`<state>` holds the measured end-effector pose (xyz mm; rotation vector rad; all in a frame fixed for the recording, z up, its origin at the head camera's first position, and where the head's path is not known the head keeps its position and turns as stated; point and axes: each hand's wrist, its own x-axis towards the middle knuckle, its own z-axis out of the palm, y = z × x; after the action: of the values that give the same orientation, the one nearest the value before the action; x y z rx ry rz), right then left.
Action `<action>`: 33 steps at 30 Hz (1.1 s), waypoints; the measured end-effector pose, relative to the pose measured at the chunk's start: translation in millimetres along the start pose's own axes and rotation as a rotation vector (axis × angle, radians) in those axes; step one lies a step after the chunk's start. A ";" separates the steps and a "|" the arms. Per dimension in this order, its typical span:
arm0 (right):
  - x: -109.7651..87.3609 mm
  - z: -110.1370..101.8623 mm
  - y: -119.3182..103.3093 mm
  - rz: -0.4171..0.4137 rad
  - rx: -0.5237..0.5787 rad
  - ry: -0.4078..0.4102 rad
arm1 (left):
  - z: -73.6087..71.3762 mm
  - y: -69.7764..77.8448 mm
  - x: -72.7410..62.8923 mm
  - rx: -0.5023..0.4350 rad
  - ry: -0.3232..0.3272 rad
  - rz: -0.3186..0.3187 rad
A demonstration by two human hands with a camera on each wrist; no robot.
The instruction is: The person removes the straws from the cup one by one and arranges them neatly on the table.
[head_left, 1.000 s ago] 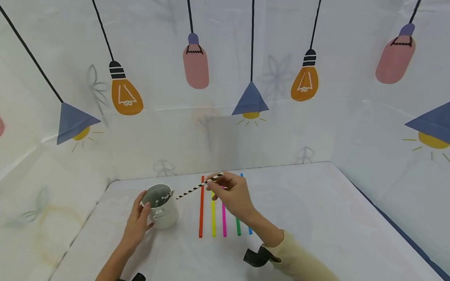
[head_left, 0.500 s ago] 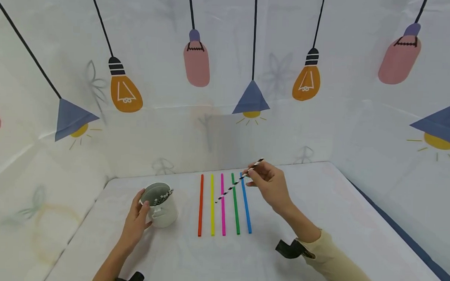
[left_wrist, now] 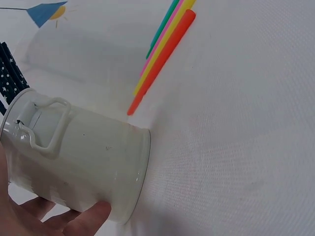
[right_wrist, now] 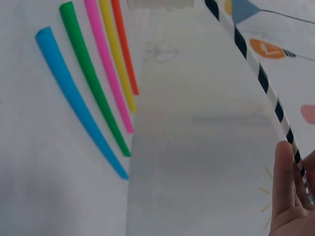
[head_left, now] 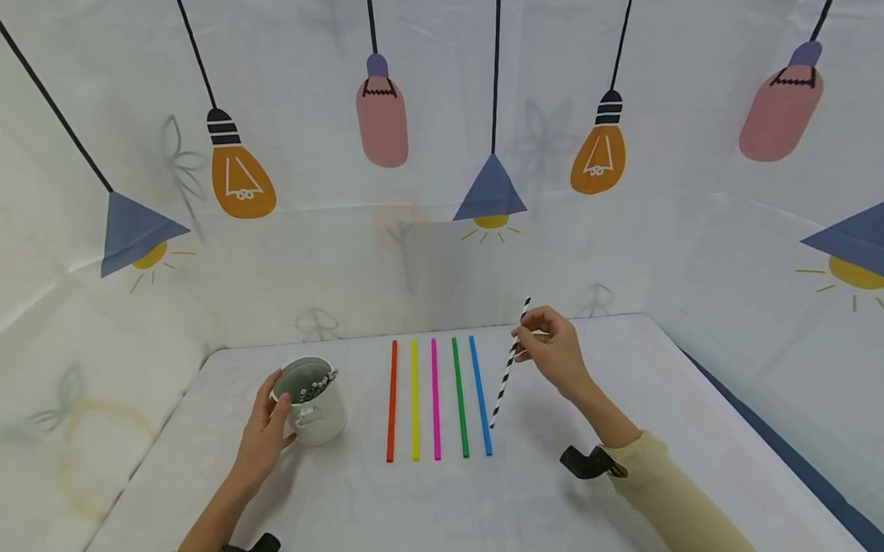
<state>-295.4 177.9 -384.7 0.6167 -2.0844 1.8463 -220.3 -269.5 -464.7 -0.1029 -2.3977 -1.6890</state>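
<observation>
My right hand (head_left: 556,345) pinches a black-and-white striped paper straw (head_left: 507,376) near its upper end. The straw is tilted, its lower tip close beside the blue straw (head_left: 480,395). Left of that lie a green straw (head_left: 460,397), a pink straw (head_left: 436,399), a yellow straw (head_left: 415,401) and a red straw (head_left: 392,400), spaced in a row. With fingers and thumb round its side, my left hand (head_left: 263,432) holds a white metal pot (left_wrist: 83,152) with a small loop handle. Inside the pot lean several dark straws with white stars (left_wrist: 12,73).
The white tabletop (head_left: 404,510) carries the row of straws in its middle. Behind it rises a white cloth wall (head_left: 428,259) printed with hanging lamps. A dark blue strip (head_left: 772,450) runs past the table's right edge.
My right hand has moved right with the striped straw, from beside the pot across the row to beyond the blue straw, and the straw has turned more upright. My left hand stays on the pot.
</observation>
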 end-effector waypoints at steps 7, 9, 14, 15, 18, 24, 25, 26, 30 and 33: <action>7.3 -5.4 27.0 0.126 -0.034 -0.024 | -0.4 -0.1 0.0 0.000 -0.003 -0.009; 8.8 -6.6 36.3 0.150 -0.040 -0.018 | -0.3 0.2 -0.2 0.004 -0.003 -0.010; 12.9 -6.7 61.8 0.193 -0.091 0.031 | -0.6 0.6 -0.1 0.008 0.002 -0.007; 13.8 -5.9 66.0 0.206 -0.104 0.044 | -0.7 0.6 0.0 0.008 0.002 -0.006; 16.0 -1.2 75.3 0.234 -0.133 0.065 | -1.1 0.5 0.3 0.012 0.001 -0.001; 19.0 13.8 85.2 0.277 -0.183 0.079 | -0.7 -0.2 0.2 0.008 0.003 -0.005; 19.4 16.2 86.7 0.283 -0.187 0.082 | -0.5 -0.1 0.2 0.008 0.004 -0.005; 20.2 18.5 88.2 0.291 -0.192 0.083 | -0.4 0.1 0.2 0.006 0.005 -0.004; 24.4 28.4 94.5 0.316 -0.218 0.088 | -0.6 1.1 0.2 0.004 0.007 -0.003; 27.4 35.4 97.9 0.339 -0.244 0.088 | -1.1 1.5 0.3 0.004 0.005 -0.003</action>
<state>-365.3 148.1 -461.0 0.1247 -2.4198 1.7002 -220.1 -270.1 -462.9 -0.0945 -2.3983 -1.6836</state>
